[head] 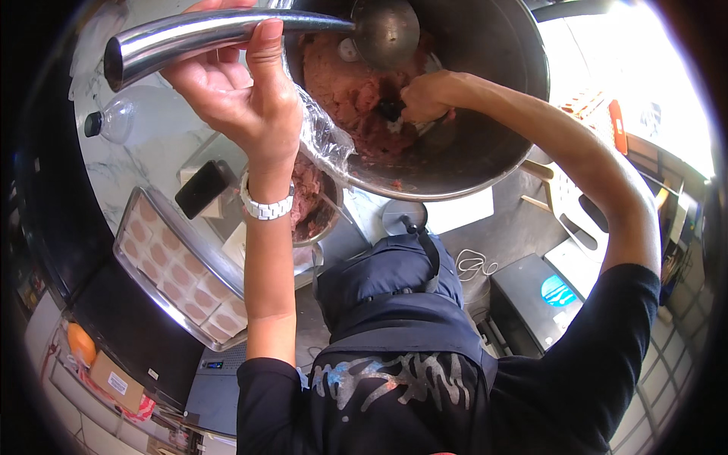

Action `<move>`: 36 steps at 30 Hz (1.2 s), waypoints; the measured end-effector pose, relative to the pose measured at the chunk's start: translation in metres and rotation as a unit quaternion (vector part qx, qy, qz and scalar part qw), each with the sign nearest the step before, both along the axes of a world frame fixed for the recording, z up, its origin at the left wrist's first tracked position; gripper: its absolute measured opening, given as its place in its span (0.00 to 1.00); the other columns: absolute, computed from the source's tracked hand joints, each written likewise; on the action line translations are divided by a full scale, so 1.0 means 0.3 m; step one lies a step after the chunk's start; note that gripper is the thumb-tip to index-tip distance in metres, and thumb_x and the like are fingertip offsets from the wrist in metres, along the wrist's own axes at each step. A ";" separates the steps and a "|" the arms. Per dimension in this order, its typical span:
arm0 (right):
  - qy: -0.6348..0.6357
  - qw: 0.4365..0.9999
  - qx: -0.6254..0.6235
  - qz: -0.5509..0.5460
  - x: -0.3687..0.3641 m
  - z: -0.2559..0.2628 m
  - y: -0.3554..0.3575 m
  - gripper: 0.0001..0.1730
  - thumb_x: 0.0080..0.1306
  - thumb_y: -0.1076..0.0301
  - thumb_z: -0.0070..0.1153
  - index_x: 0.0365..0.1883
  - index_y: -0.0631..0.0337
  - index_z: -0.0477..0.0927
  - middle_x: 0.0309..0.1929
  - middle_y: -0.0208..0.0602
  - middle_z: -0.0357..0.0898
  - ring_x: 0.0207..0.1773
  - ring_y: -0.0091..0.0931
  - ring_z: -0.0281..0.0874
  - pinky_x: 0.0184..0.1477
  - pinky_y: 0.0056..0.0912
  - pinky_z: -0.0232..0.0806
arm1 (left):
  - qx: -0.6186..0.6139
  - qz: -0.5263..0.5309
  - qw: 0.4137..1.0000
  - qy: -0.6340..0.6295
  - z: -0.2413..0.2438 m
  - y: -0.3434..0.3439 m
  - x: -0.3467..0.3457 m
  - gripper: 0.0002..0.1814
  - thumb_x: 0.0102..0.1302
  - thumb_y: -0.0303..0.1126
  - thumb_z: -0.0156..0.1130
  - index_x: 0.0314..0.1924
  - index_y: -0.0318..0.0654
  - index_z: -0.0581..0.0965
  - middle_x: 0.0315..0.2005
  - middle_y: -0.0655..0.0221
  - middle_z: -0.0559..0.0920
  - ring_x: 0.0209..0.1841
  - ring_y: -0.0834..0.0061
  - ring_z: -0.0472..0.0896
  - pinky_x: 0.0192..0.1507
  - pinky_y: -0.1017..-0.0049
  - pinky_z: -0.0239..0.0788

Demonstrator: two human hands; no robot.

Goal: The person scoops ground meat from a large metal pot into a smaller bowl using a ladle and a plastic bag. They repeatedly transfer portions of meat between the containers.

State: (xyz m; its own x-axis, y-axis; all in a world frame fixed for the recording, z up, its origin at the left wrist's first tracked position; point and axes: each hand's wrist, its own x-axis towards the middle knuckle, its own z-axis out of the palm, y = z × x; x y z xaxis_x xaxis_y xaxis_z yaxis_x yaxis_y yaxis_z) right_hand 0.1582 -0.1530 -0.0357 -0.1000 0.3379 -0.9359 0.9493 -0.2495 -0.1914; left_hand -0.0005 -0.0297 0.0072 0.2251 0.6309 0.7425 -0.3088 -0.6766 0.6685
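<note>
My left hand [250, 96], with a white watch [266, 209] on its wrist, grips the thick, tapering handle of a shiny metal ladle [187, 42]. The ladle's round head [387, 34] hangs over a large metal bowl [483, 153]. Pinkish ground meat [347, 91] lies in that bowl. Down inside it, my right hand [427, 98] is closed around a tool with a black part [390, 109]; the meat and my fingers hide most of this tool. Crumpled clear plastic wrap [327, 133] drapes over the bowl's left rim.
Below the big bowl sits a smaller bowl [335, 213] of ground meat. To the left are a metal tray [165, 315] of thin patties on paper squares, a phone [202, 189] and a plastic bottle [122, 118]. A white chair [569, 199] and a dark box [526, 296] stand right.
</note>
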 end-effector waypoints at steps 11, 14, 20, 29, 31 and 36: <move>-0.052 0.981 0.142 0.119 0.039 -0.019 -0.025 0.25 0.63 0.51 0.49 0.49 0.63 0.74 0.36 0.50 0.81 0.44 0.43 0.80 0.46 0.47 0.71 | -0.023 -0.001 1.000 -0.002 0.001 -0.006 -0.002 0.25 0.62 0.27 0.65 0.54 0.35 0.62 0.44 0.56 0.79 0.47 0.70 0.77 0.51 0.73 0.73; -0.039 0.980 0.161 0.114 0.054 -0.021 -0.039 0.24 0.62 0.52 0.51 0.48 0.62 0.74 0.36 0.49 0.81 0.43 0.44 0.79 0.46 0.49 0.70 | -0.034 -0.001 0.999 -0.010 0.000 -0.006 0.002 0.25 0.62 0.27 0.65 0.54 0.35 0.63 0.44 0.56 0.79 0.48 0.70 0.77 0.51 0.73 0.73; -0.016 0.976 0.183 0.119 0.084 -0.023 -0.046 0.23 0.61 0.53 0.53 0.48 0.59 0.75 0.33 0.48 0.81 0.42 0.43 0.79 0.45 0.48 0.70 | -0.037 0.023 0.999 0.002 0.000 -0.003 0.001 0.24 0.62 0.27 0.64 0.53 0.34 0.63 0.44 0.55 0.79 0.49 0.69 0.77 0.52 0.72 0.72; 0.008 0.977 0.195 0.087 0.106 -0.029 -0.058 0.25 0.61 0.50 0.54 0.52 0.55 0.76 0.37 0.46 0.82 0.45 0.43 0.79 0.48 0.47 0.69 | -0.084 0.037 0.996 0.006 0.011 -0.023 0.004 0.24 0.63 0.25 0.63 0.54 0.33 0.62 0.45 0.54 0.78 0.50 0.67 0.76 0.53 0.72 0.73; -0.005 0.986 0.155 0.056 0.099 -0.032 -0.056 0.26 0.61 0.49 0.54 0.53 0.54 0.75 0.38 0.47 0.82 0.46 0.43 0.79 0.49 0.47 0.69 | -0.093 0.038 0.995 0.006 0.012 -0.024 0.004 0.24 0.63 0.24 0.62 0.54 0.33 0.62 0.45 0.54 0.78 0.50 0.67 0.76 0.53 0.73 0.73; -0.035 0.994 0.100 0.010 0.083 -0.023 -0.054 0.26 0.63 0.48 0.52 0.53 0.54 0.75 0.39 0.48 0.82 0.46 0.43 0.79 0.50 0.47 0.69 | -0.093 0.044 0.995 0.010 0.004 -0.019 0.001 0.23 0.63 0.23 0.62 0.54 0.32 0.62 0.46 0.53 0.78 0.51 0.68 0.76 0.53 0.73 0.73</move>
